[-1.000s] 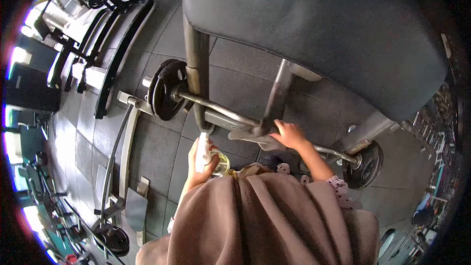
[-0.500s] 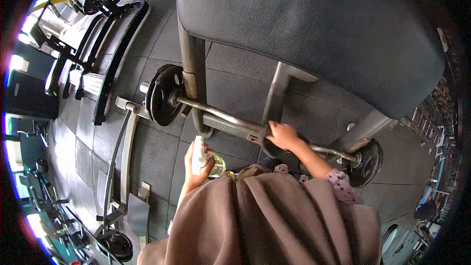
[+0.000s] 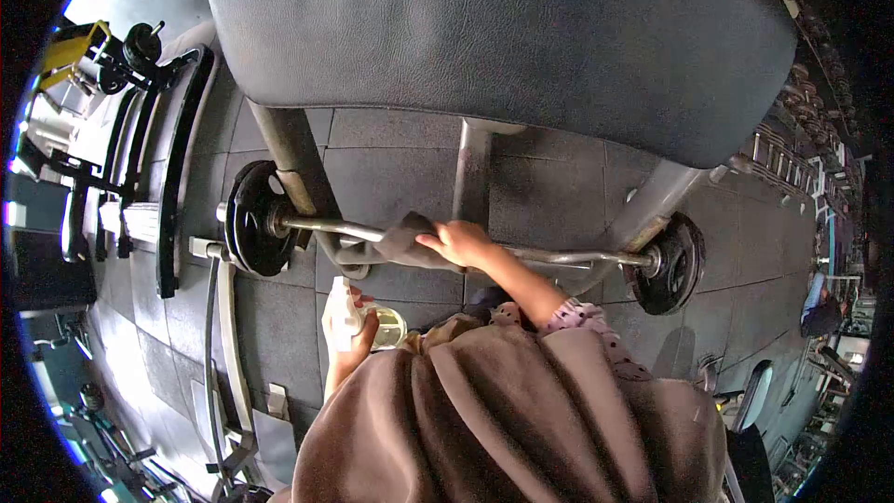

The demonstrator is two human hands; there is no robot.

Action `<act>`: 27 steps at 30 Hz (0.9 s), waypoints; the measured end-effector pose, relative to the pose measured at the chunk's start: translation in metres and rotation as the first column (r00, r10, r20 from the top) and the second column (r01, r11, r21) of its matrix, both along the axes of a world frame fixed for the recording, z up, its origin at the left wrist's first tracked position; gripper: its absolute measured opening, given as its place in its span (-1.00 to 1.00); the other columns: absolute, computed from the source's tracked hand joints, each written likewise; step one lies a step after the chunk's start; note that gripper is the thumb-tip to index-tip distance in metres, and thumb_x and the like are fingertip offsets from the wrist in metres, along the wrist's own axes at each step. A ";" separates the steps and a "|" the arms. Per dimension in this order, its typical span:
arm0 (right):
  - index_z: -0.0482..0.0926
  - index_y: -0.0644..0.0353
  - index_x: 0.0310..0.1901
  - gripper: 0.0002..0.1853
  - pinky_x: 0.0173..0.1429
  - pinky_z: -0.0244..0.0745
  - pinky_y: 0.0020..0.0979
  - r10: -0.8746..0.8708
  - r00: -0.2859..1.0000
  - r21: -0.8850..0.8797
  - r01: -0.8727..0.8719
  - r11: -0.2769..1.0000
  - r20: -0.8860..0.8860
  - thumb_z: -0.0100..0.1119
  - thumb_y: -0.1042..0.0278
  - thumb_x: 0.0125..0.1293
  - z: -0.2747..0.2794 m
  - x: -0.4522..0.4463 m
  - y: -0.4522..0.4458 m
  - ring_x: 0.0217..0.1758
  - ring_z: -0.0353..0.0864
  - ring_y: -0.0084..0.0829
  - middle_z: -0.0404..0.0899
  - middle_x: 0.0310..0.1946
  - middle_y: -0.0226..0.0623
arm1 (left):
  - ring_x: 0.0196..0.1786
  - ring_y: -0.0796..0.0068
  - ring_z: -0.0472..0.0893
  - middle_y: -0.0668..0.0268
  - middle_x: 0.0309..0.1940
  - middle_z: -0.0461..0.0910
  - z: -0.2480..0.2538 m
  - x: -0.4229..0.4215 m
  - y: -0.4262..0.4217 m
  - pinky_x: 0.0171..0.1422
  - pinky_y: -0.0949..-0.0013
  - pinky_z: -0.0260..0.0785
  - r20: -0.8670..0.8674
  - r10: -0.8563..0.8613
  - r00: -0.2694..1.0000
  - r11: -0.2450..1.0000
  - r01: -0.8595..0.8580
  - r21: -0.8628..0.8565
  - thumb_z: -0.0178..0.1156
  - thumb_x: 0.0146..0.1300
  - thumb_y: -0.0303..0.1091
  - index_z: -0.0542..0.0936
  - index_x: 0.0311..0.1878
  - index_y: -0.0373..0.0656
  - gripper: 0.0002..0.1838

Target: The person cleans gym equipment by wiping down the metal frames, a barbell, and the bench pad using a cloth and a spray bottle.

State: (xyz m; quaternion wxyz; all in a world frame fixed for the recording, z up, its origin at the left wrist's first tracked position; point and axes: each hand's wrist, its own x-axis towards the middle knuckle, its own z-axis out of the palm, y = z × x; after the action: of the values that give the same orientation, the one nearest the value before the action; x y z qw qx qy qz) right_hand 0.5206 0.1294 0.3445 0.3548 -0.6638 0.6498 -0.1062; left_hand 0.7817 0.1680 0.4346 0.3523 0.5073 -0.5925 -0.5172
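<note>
My left hand (image 3: 346,346) is closed around a spray bottle (image 3: 388,329) with a white trigger head and pale liquid in a clear body. Ahead of it lies a metal barbell (image 3: 582,257) with a bent bar and black plates at both ends. My right hand (image 3: 461,244) presses a dark grey cloth (image 3: 410,242) onto the bar, left of its middle. Part of the cloth hangs over the bar, and its portion under my fingers is hidden.
A large black padded pad (image 3: 503,33) on metal legs (image 3: 473,168) rises just beyond the bar. Weight plates (image 3: 256,219) stick out left, with plates (image 3: 666,263) at the right. Gym machines line the left; a dumbbell rack (image 3: 815,112) stands far right.
My right hand has slid left along the bar, and the grey cloth now shows clearly under it. The view has turned a little. My left hand still holds the spray bottle.
</note>
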 end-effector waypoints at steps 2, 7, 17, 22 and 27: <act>0.46 0.32 0.03 -0.23 -0.15 0.51 0.00 -0.026 0.998 -0.046 0.023 0.999 -0.063 -0.22 -0.39 0.30 -0.010 -0.022 0.020 -0.32 0.63 0.06 0.59 -0.45 0.11 | -0.15 0.37 0.59 0.22 -0.21 0.49 0.002 -0.002 -0.003 -0.09 0.33 0.46 -0.017 -0.008 1.000 1.000 0.008 0.002 0.20 -0.01 -0.59 0.41 0.01 -0.32 -0.56; 0.38 0.29 0.17 -0.26 0.01 0.49 -0.08 0.107 0.948 0.131 -0.070 0.989 -0.300 0.05 -0.26 0.22 0.027 -0.074 0.063 -0.08 0.60 0.02 0.55 -0.04 0.05 | -0.13 0.34 0.58 0.19 -0.16 0.47 0.002 0.002 -0.013 -0.07 0.31 0.46 0.005 -0.091 0.996 0.995 0.091 -0.052 0.19 0.01 -0.59 0.38 0.04 -0.32 -0.54; 0.34 0.26 0.20 -0.38 0.32 0.25 -0.14 -0.053 0.812 -0.021 0.049 0.999 -0.581 0.09 -0.05 0.27 -0.001 -0.240 0.218 0.20 0.39 -0.03 0.43 0.15 -0.07 | -0.15 0.29 0.59 0.17 -0.19 0.49 -0.007 -0.003 -0.027 -0.08 0.27 0.46 0.055 -0.128 0.990 0.990 0.131 -0.061 0.17 0.02 -0.59 0.39 0.05 -0.32 -0.55; 0.35 0.28 0.21 -0.42 0.32 0.25 -0.13 -0.022 0.839 0.079 0.077 0.994 -0.544 -0.07 -0.06 0.37 0.010 -0.232 0.205 0.23 0.38 -0.05 0.43 0.17 -0.08 | -0.18 0.30 0.59 0.15 -0.20 0.49 -0.012 -0.007 -0.032 -0.08 0.28 0.46 0.129 -0.113 0.985 0.984 0.129 -0.123 0.15 0.01 -0.57 0.39 0.04 -0.32 -0.56; 0.38 0.31 0.18 -0.48 0.28 0.29 -0.09 -0.215 0.852 -0.009 0.240 0.971 -0.478 -0.06 0.07 0.36 -0.017 -0.210 0.204 0.21 0.40 0.01 0.42 0.17 0.00 | -0.18 0.32 0.59 0.19 -0.23 0.46 -0.008 -0.014 -0.029 -0.08 0.30 0.48 0.028 -0.125 0.992 0.991 0.126 -0.050 0.15 -0.05 -0.58 0.40 0.01 -0.31 -0.54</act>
State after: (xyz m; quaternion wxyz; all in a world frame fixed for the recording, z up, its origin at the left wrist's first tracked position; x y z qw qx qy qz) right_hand 0.3105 0.3339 0.3272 0.1862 -0.5786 0.7933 0.0351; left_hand 0.7677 0.1393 0.4268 0.3247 0.4663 -0.6408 -0.5162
